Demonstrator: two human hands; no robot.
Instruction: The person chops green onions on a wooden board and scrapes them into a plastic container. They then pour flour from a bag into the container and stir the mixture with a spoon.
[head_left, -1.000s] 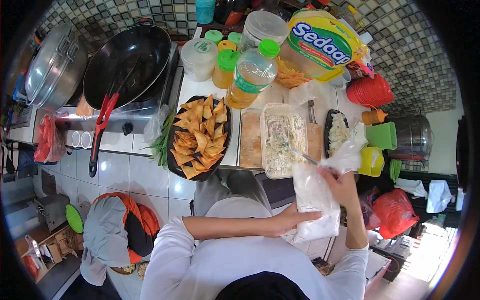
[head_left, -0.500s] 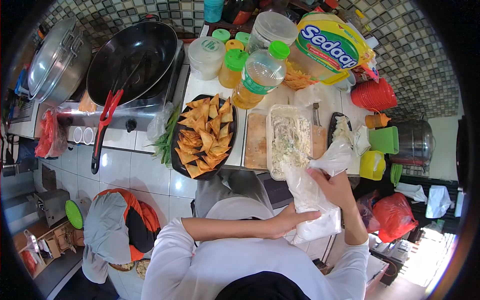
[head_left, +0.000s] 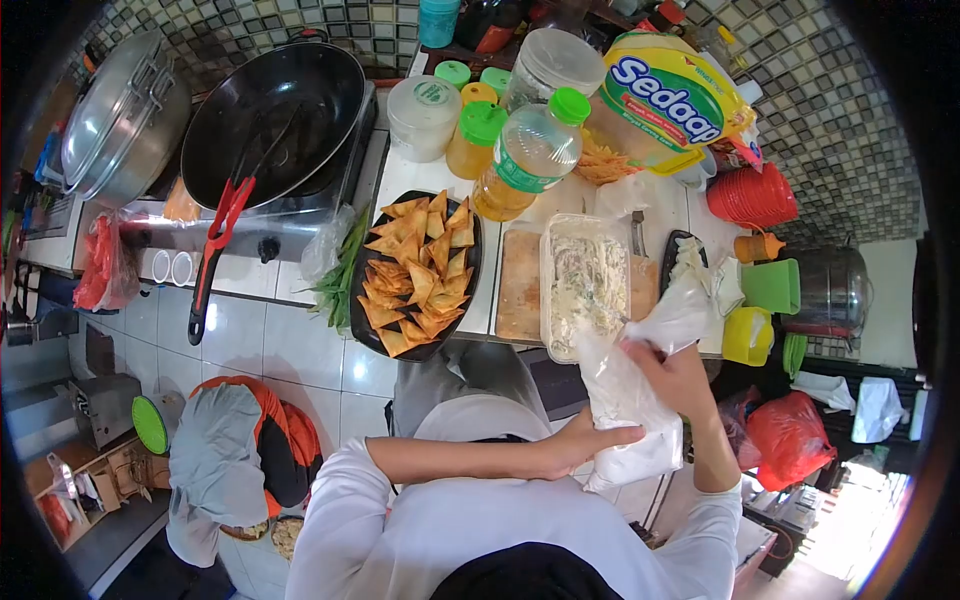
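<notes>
A clear plastic bag of white powder (head_left: 640,445) is held between my two hands at the counter's front edge. My left hand (head_left: 585,442) supports its lower left side, thumb lying across the front. Around the bag's upper part, my right hand (head_left: 670,380) has its fingers closed, and the loose plastic top spreads above it. Just beyond the bag sits a rectangular tub (head_left: 585,285) of pale mixture with green bits, on a wooden board (head_left: 520,285). Left of the board, a black plate (head_left: 357,318) carries several fried triangular pastries (head_left: 410,255).
A black wok (head_left: 270,120) with red-handled tongs (head_left: 222,230) is on the stove at left. Behind the tub stand an oil bottle (head_left: 525,155), jars and a Sedaap bag (head_left: 665,95). Red bowls (head_left: 752,192) and a green container (head_left: 770,286) are at right.
The whole view has shifted slightly, with the counter items appearing a little further right. Both hands keep hold of the bag, and its upper part looks slightly more upright and bunched.
</notes>
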